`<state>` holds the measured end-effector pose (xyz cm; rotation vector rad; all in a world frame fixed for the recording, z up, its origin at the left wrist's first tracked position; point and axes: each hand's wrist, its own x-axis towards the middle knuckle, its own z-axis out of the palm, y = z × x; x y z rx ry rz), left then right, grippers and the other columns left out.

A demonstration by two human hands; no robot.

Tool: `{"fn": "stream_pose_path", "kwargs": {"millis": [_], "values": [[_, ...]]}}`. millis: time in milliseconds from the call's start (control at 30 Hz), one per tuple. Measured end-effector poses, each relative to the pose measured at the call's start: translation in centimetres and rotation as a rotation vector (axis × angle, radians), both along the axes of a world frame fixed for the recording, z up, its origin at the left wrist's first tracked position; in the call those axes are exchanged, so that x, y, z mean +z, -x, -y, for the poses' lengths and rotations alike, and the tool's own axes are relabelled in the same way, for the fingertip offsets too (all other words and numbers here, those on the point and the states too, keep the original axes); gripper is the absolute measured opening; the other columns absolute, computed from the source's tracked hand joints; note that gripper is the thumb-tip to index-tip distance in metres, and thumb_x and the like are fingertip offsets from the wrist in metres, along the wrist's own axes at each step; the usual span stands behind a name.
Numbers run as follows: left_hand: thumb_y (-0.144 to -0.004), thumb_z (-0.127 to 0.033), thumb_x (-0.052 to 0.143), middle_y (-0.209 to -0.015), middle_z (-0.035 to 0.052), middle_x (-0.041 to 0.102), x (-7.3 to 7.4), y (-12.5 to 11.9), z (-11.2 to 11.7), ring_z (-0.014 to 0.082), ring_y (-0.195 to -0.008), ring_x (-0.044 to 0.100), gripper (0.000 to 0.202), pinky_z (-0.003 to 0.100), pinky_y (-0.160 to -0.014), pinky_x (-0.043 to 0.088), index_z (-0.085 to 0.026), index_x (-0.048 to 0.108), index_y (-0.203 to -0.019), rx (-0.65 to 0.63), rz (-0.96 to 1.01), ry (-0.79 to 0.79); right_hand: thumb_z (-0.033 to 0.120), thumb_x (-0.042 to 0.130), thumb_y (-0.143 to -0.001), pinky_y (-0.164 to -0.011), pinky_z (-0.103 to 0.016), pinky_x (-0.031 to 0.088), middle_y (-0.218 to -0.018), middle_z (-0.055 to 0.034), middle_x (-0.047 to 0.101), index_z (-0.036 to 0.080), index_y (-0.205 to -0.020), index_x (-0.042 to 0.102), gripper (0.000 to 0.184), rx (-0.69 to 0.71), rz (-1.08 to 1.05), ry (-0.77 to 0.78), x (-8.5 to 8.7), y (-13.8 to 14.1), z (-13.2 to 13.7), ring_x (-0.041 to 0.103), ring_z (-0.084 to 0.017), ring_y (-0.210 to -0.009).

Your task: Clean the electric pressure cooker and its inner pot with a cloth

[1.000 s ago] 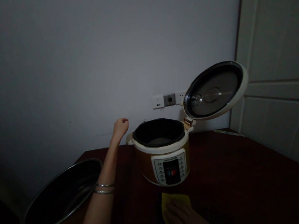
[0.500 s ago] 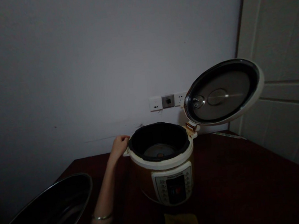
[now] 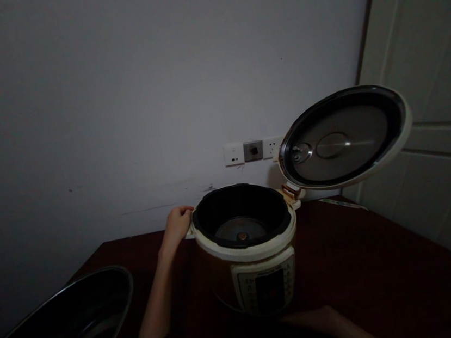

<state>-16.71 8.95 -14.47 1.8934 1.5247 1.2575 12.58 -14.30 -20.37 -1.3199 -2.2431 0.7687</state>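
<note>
An electric pressure cooker [image 3: 247, 249] with a cream rim, brown body and front control panel stands before me. Its lid [image 3: 343, 141] is tilted up on the hinge at the right. Inside, the dark pot shows a small round disc at the centre of its floor. My left hand [image 3: 177, 223], with two bangles on its wrist, is closed round the side handle at the cooker's left. Low in front of the cooker, my right hand [image 3: 312, 320] is a dim shape; its fingers are too dark to make out.
A large dark basin [image 3: 129, 282] with a shiny rim lies at the lower left. The dark red table [image 3: 368, 261] meets the wall, where sockets and a switch [image 3: 253, 151] sit behind the cooker. A flat strip [image 3: 342, 203] lies near the back right edge, beside a pale door [image 3: 428, 111].
My right hand has come in at the bottom, where a yellowish cloth lay; the cloth no longer shows. My left hand stays at the handle. The view has shifted slightly.
</note>
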Motion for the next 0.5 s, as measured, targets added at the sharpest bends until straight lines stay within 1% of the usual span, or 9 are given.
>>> {"fn": "stream_pose_path", "kwargs": {"millis": [67, 133, 167, 233, 267, 333, 400, 433, 500], "values": [[-0.075, -0.022, 0.041, -0.087, 0.0074, 0.072, 0.2, -0.1, 0.2, 0.0194, -0.083, 0.064, 0.030, 0.028, -0.076, 0.047, -0.014, 0.069, -0.083, 0.002, 0.009, 0.004, 0.029, 0.056, -0.077, -0.084, -0.037, 0.054, -0.111, -0.0064, 0.068, 0.030, -0.118, 0.064, 0.042, -0.167, -0.096, -0.016, 2.9, -1.3, 0.6, 0.065, -0.026, -0.099], [-0.075, -0.021, 0.042, -0.087, 0.0073, 0.072, 0.4, -0.2, 0.5, 0.0192, -0.084, 0.064, 0.030, 0.027, -0.077, 0.046, -0.013, 0.070, -0.083, -0.001, 0.011, 0.004, 0.036, 0.058, -0.078, -0.084, -0.039, 0.054, -0.110, -0.0090, 0.068, 0.026, -0.115, 0.066, 0.039, -0.281, -0.158, -0.119, 6.2, -2.3, 0.7, 0.065, -0.027, -0.098], [-0.075, -0.021, 0.042, -0.087, 0.0074, 0.072, 0.6, -0.2, 0.6, 0.0192, -0.084, 0.065, 0.030, 0.027, -0.077, 0.046, -0.013, 0.070, -0.083, -0.001, 0.010, 0.008, 0.039, 0.059, -0.079, -0.082, -0.038, 0.055, -0.108, -0.0087, 0.069, 0.026, -0.112, 0.067, 0.037, -0.295, -0.188, -0.192, 7.9, -2.6, 0.5, 0.065, -0.027, -0.096], [-0.075, -0.020, 0.042, -0.087, 0.0075, 0.072, 0.8, -0.3, 0.8, 0.0192, -0.084, 0.065, 0.030, 0.027, -0.076, 0.046, -0.013, 0.070, -0.082, 0.002, -0.003, 0.016, 0.041, 0.059, -0.080, -0.082, -0.038, 0.055, -0.104, -0.0061, 0.070, 0.026, -0.111, 0.067, 0.035, -0.272, -0.234, -0.342, 11.4, -2.5, -0.5, 0.066, -0.025, -0.094], [-0.075, -0.020, 0.042, -0.086, 0.0075, 0.072, 0.9, -0.4, 0.9, 0.0192, -0.083, 0.065, 0.030, 0.027, -0.076, 0.046, -0.013, 0.070, -0.082, 0.003, -0.012, 0.019, 0.041, 0.059, -0.080, -0.082, -0.038, 0.054, -0.101, -0.0042, 0.070, 0.026, -0.110, 0.066, 0.035, -0.261, -0.259, -0.452, 13.1, -2.1, -1.3, 0.066, -0.024, -0.093], [-0.075, -0.020, 0.041, -0.086, 0.0076, 0.072, 1.0, -0.4, 0.9, 0.0192, -0.083, 0.065, 0.031, 0.027, -0.075, 0.046, -0.013, 0.071, -0.082, 0.001, -0.030, 0.017, 0.036, 0.055, -0.083, -0.086, -0.039, 0.051, -0.105, -0.0021, 0.069, 0.024, -0.116, 0.062, 0.036, -0.226, -0.232, -0.597, 15.6, -0.8, -3.7, 0.063, -0.023, -0.098], [-0.075, -0.021, 0.041, -0.086, 0.0077, 0.072, 0.9, -0.4, 0.7, 0.0193, -0.082, 0.065, 0.032, 0.026, -0.074, 0.046, -0.012, 0.071, -0.082, -0.006, -0.041, 0.008, 0.026, 0.049, -0.085, -0.091, -0.039, 0.047, -0.111, -0.0026, 0.066, 0.022, -0.123, 0.057, 0.039, -0.144, -0.119, -0.696, 16.9, 0.9, -6.9, 0.060, -0.022, -0.104], [-0.075, -0.021, 0.041, -0.086, 0.0078, 0.072, 0.8, -0.3, 0.6, 0.0194, -0.082, 0.065, 0.032, 0.026, -0.074, 0.046, -0.012, 0.071, -0.082, -0.011, -0.045, 0.003, 0.020, 0.048, -0.084, -0.094, -0.039, 0.045, -0.116, -0.0034, 0.064, 0.021, -0.126, 0.054, 0.043, -0.082, -0.022, -0.696, 17.0, 1.9, -8.7, 0.058, -0.021, -0.108], [-0.075, -0.022, 0.041, -0.086, 0.0080, 0.072, 0.7, -0.3, 0.5, 0.0198, -0.084, 0.065, 0.032, 0.026, -0.075, 0.046, -0.012, 0.071, -0.083, -0.010, -0.056, -0.004, 0.014, 0.049, -0.082, -0.095, -0.038, 0.042, -0.118, -0.0059, 0.063, 0.020, -0.127, 0.053, 0.046, 0.015, 0.201, -0.626, 16.4, 3.6, -12.5, 0.057, -0.021, -0.108]]}}
